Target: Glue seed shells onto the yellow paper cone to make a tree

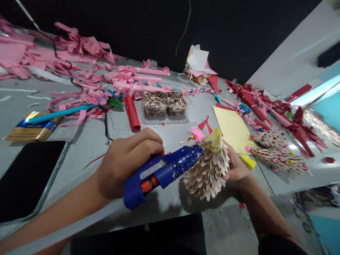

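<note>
My left hand [132, 161] is wrapped round a blue hot glue gun [164, 170] with an orange trigger; a white glue stick [74, 226] trails from its back end. The gun's nozzle points at the upper part of a small cone [208, 173], near its bare yellow paper tip. Overlapping pale shell-like pieces cover the cone's lower part. On the cone's right side, my right hand [235, 164] grips it, some fingers hidden behind it. Beyond the cone lie a pink lump in plastic [197, 135] and a small yellow bead [191, 137].
A clear two-part tray [166, 104] holds more pale pieces behind the hands. Two finished-looking cones with coloured beads [278, 161] lie at right beside yellow paper [233, 127]. A phone [29, 177] lies at left; pink paper strips [79, 53] fill the back left.
</note>
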`<state>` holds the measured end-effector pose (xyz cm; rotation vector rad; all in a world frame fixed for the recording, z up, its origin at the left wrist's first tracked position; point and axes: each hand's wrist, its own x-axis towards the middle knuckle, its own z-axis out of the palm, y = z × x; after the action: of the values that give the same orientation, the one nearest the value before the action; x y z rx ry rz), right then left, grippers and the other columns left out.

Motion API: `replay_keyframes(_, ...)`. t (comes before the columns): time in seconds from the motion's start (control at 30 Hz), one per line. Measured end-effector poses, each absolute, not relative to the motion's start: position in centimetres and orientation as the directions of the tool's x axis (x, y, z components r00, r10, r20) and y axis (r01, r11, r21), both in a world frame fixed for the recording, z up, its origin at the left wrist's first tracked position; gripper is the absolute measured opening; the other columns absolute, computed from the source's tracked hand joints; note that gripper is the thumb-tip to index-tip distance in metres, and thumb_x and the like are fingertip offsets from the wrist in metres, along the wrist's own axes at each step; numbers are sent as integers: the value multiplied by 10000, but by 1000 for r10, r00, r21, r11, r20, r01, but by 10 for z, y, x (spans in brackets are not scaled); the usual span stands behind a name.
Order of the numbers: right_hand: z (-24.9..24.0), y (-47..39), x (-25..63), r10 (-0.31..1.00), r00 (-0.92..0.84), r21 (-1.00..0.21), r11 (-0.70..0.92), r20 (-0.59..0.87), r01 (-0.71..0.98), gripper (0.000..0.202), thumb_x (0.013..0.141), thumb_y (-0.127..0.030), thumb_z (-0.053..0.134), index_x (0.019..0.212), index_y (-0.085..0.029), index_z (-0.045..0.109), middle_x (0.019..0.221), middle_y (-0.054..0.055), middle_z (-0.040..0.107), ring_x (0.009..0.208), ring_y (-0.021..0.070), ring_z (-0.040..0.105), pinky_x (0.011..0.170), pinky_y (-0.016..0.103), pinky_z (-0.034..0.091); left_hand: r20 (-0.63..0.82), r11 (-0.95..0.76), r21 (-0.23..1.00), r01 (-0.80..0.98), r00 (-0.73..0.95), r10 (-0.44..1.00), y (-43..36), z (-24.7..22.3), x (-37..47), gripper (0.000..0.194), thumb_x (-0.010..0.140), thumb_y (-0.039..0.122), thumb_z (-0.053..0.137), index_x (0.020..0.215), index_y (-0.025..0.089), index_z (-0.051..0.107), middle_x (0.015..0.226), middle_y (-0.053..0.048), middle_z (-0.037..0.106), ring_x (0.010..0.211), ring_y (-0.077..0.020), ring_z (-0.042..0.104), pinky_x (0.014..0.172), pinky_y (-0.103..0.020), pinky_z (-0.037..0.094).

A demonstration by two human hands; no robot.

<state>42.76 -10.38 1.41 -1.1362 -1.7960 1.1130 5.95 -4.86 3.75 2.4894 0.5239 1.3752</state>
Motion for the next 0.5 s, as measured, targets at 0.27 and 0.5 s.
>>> replay_keyframes(0.27, 16, -99, 423, 909, -395, -951, 229, 132, 209, 959, 656, -747, 1017, 1475, -366, 694, 1359, 94, 802, 1244, 410, 826, 1034, 559, 704, 781, -915, 360, 185, 476, 403, -53, 35, 64, 209, 1256, 240, 491, 1124, 218, 651, 1050, -31, 733, 878, -131, 711, 750, -263, 545)
replay_keyframes(0.5, 16, -105, 422, 927, -369, -979, 134, 68, 156, 1024, 592, -794, 1007, 1468, -342, 731, 1328, 124, 842, 1220, 442, 842, 1008, 601, 721, 786, -908, 381, 176, 456, 418, -48, 34, 64, 245, 1265, 248, 464, 1073, 217, 612, 1022, 3, 676, 816, -102, 646, 736, -236, 515)
